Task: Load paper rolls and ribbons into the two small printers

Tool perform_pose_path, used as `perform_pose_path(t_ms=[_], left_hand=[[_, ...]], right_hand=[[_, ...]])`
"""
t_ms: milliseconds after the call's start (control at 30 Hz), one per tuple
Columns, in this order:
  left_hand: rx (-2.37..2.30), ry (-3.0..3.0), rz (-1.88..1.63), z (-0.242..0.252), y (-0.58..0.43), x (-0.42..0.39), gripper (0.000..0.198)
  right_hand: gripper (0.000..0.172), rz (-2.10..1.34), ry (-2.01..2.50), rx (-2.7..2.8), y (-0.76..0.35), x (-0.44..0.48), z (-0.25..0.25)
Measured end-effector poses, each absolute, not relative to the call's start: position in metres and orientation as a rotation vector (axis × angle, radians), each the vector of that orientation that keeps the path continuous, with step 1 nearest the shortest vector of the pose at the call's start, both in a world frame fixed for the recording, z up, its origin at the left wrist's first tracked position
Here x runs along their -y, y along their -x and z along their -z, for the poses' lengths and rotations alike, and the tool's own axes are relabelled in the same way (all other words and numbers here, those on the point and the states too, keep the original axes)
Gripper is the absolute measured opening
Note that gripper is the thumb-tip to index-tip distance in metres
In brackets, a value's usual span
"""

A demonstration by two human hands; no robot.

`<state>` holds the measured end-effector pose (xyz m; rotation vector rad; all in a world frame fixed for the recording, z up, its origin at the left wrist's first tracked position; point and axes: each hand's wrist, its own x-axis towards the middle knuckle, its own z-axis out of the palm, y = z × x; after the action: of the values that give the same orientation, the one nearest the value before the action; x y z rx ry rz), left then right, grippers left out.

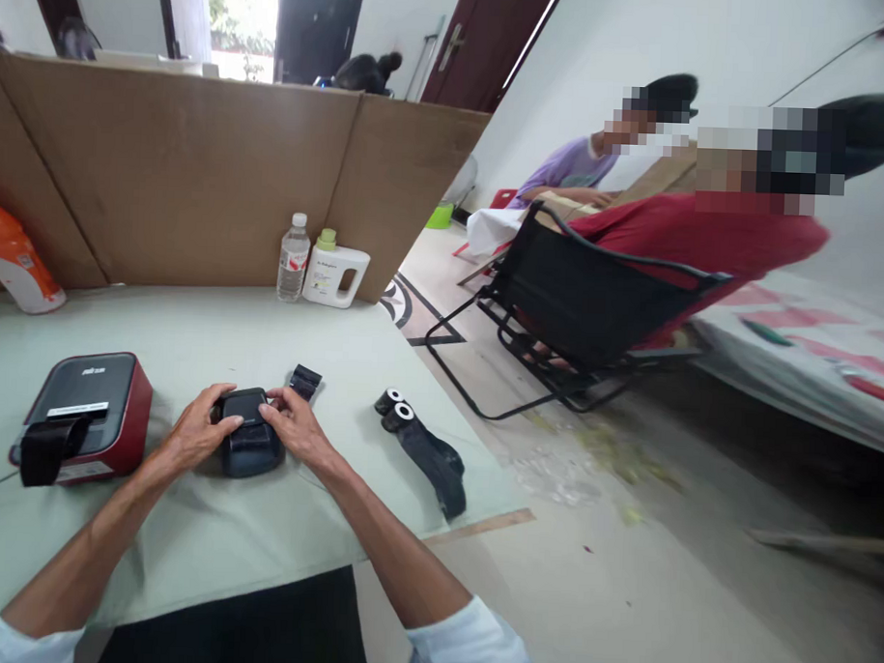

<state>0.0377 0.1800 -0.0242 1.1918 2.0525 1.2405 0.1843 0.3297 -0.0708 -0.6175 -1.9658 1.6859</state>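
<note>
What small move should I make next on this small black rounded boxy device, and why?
I'd probably press gently on the small black rounded boxy device with both thumbs: the bare left grip and bare right grip flank its sides, thumb tips over its upper face.

This looks like a makeshift indoor workroom. A cardboard partition (222, 179) stands along the back of a pale green desk (217, 324) carrying a boxy red-and-black machine (96, 392), perhaps a label printer. A person in red (678, 229) sits in a folding chair (595, 284), another person in purple (575, 162) beyond; scraps (560, 476) litter the hard floor (476, 613).
</note>
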Motion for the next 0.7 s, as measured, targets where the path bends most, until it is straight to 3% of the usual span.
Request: perform_pose_path(t_ms=[133, 467, 600, 700], left_hand=[[-2.022, -1.122, -1.298, 0.03, -0.034, -0.174, 0.069], [-2.059, -1.126, -1.286, 0.033, -0.03, -0.172, 0.075], [-2.036, -1.092, -1.286, 0.032, -0.03, -0.173, 0.077], [-2.036, -1.07, -1.278, 0.033, -0.029, -0.173, 0.078]], right_hand=[[0.036, -1.633, 0.618, 1.971, -0.187, -0.326, 0.069], [0.027, -1.491, 0.663, 1.993, -0.2, -0.316, 0.061], [0.023, -1.089, 0.741, 2.048, -0.207, -0.337, 0.047], [0.033, -0.706, 0.917, 2.279, -0.207, -0.365, 0.04]])
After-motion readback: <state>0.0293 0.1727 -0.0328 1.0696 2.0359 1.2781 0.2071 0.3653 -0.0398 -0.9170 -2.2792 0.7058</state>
